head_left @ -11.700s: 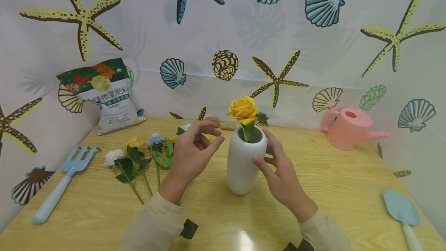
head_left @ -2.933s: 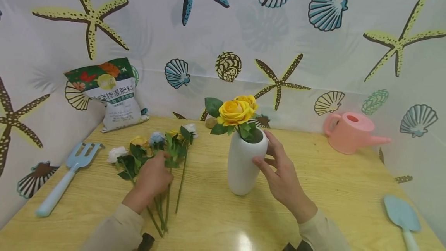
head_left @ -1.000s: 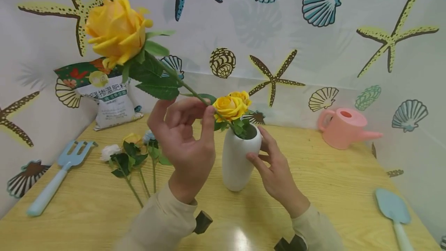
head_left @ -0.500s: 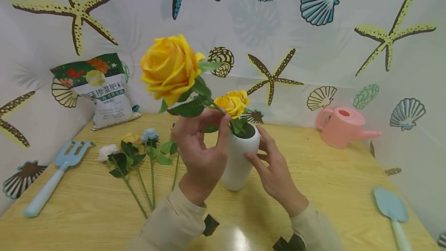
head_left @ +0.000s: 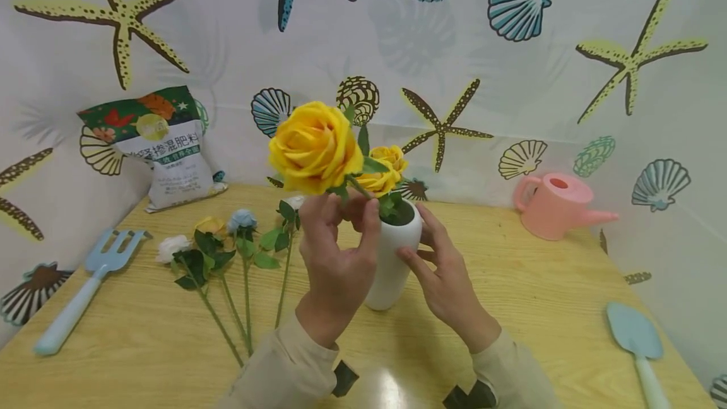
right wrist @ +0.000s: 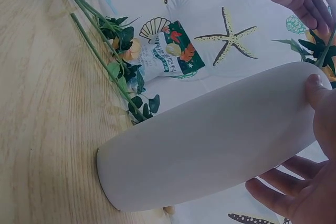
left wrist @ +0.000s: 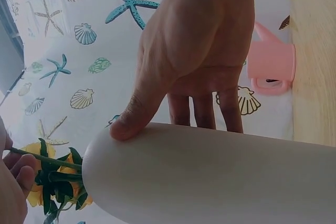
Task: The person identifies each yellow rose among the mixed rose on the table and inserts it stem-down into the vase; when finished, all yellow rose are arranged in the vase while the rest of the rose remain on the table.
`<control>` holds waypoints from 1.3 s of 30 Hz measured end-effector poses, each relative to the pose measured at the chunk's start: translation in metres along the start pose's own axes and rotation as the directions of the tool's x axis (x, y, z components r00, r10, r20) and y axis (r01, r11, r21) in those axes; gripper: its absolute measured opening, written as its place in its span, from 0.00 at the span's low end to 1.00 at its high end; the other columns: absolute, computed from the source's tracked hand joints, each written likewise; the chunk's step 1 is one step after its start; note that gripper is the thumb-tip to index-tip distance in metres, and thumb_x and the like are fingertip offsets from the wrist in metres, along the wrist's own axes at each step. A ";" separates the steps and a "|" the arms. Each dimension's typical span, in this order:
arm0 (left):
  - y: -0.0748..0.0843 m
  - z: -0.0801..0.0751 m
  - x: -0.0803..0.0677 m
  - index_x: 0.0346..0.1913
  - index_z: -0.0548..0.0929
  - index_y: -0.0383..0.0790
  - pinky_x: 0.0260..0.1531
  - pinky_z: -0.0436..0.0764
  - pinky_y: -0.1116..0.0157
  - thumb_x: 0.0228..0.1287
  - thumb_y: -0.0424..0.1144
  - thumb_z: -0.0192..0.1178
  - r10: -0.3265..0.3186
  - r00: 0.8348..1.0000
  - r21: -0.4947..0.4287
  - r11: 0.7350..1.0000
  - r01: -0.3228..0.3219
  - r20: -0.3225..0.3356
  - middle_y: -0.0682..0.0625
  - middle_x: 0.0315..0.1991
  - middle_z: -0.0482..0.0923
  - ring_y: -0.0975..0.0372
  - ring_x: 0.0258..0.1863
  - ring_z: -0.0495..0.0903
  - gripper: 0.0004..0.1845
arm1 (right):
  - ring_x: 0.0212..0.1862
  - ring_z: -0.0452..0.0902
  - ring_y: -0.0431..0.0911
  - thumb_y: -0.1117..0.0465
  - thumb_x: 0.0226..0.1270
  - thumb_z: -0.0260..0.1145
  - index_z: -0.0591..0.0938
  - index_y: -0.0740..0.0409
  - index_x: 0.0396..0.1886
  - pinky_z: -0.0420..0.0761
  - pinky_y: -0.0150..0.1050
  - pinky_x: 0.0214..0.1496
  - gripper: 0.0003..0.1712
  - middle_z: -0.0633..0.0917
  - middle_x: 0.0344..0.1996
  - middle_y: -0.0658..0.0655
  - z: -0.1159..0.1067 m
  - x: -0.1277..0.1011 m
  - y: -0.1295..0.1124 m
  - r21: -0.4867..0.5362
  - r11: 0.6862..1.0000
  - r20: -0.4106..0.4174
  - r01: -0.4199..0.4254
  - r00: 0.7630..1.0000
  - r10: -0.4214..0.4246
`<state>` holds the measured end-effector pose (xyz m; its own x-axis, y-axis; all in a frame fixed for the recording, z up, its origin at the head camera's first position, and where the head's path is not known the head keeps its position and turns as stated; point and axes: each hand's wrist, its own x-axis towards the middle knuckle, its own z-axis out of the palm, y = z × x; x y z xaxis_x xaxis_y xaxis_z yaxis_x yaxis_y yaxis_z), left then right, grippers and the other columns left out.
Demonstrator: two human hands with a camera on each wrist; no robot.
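Observation:
My left hand [head_left: 341,270] pinches the stem of a yellow rose [head_left: 315,147] between thumb and fingers, just left of the mouth of a white vase [head_left: 387,283]. In the left wrist view this rose's green stem [left wrist: 50,159] runs to the vase's rim. Two more yellow roses [head_left: 390,158] stand in the vase, partly covered by the held bloom. My right hand [head_left: 457,295] grips the vase's upper right side, thumb in front and fingers behind. The vase's base is on the table in the right wrist view.
Several roses lie at the left: white [head_left: 172,248], yellow [head_left: 210,226], blue [head_left: 241,219] and another white [head_left: 294,202]. Beyond them are a blue hand fork [head_left: 91,286] and a fertilizer bag [head_left: 176,169]. A pink watering can [head_left: 559,207] and blue trowel [head_left: 635,333] are at the right.
One rose stood in the vase at first, then two. My left hand reached to the lying flowers, lifted a yellow rose and brought it right and down to the vase. The right hand keeps its hold.

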<state>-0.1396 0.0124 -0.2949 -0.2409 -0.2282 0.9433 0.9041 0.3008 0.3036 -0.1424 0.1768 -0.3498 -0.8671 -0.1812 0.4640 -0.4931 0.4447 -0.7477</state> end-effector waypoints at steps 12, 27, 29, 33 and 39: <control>0.001 -0.005 -0.004 0.57 0.63 0.24 0.27 0.80 0.71 0.73 0.34 0.59 -0.035 0.998 0.035 0.999 0.033 0.045 0.40 0.30 0.78 0.58 0.23 0.76 0.21 | 0.63 0.78 0.58 0.60 0.70 0.66 0.57 0.53 0.79 0.83 0.56 0.58 0.43 0.76 0.67 0.62 0.001 -0.001 0.000 -0.012 1.000 0.009 -0.005 1.000 0.005; -0.003 -0.010 -0.012 0.55 0.69 0.26 0.22 0.80 0.71 0.59 0.22 0.65 -0.127 0.989 0.084 0.989 0.121 0.073 0.40 0.32 0.81 0.59 0.20 0.79 0.23 | 0.62 0.79 0.59 0.61 0.70 0.67 0.58 0.52 0.79 0.83 0.56 0.57 0.43 0.76 0.66 0.62 0.001 -0.001 0.000 -0.030 1.000 -0.007 0.000 1.000 0.000; -0.005 -0.010 -0.012 0.58 0.67 0.26 0.21 0.79 0.72 0.59 0.22 0.65 -0.134 0.988 0.067 0.989 0.129 0.071 0.40 0.32 0.83 0.60 0.18 0.79 0.25 | 0.62 0.79 0.59 0.62 0.70 0.67 0.58 0.53 0.79 0.83 0.56 0.57 0.43 0.76 0.66 0.63 0.001 -0.001 0.001 -0.036 0.999 -0.010 0.003 1.000 -0.004; -0.006 -0.010 -0.010 0.57 0.67 0.26 0.19 0.77 0.72 0.59 0.22 0.66 -0.138 0.988 0.057 0.989 0.134 0.073 0.40 0.33 0.86 0.60 0.16 0.78 0.25 | 0.62 0.79 0.58 0.62 0.70 0.67 0.58 0.52 0.79 0.83 0.56 0.57 0.43 0.75 0.67 0.62 0.001 -0.001 0.001 -0.037 0.999 -0.009 0.004 1.000 -0.004; -0.004 -0.012 -0.004 0.58 0.67 0.26 0.22 0.79 0.73 0.62 0.24 0.66 -0.185 0.979 0.031 0.983 0.183 0.082 0.40 0.33 0.85 0.59 0.19 0.80 0.25 | 0.62 0.78 0.59 0.63 0.70 0.67 0.58 0.52 0.79 0.83 0.57 0.57 0.42 0.75 0.67 0.62 0.003 -0.001 0.000 -0.026 1.000 -0.009 0.007 1.000 -0.008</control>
<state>-0.1377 0.0009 -0.3016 -0.4316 -0.2034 0.8788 0.8336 0.2822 0.4748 -0.1417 0.1746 -0.3520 -0.8626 -0.1765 0.4741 -0.4975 0.4660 -0.7317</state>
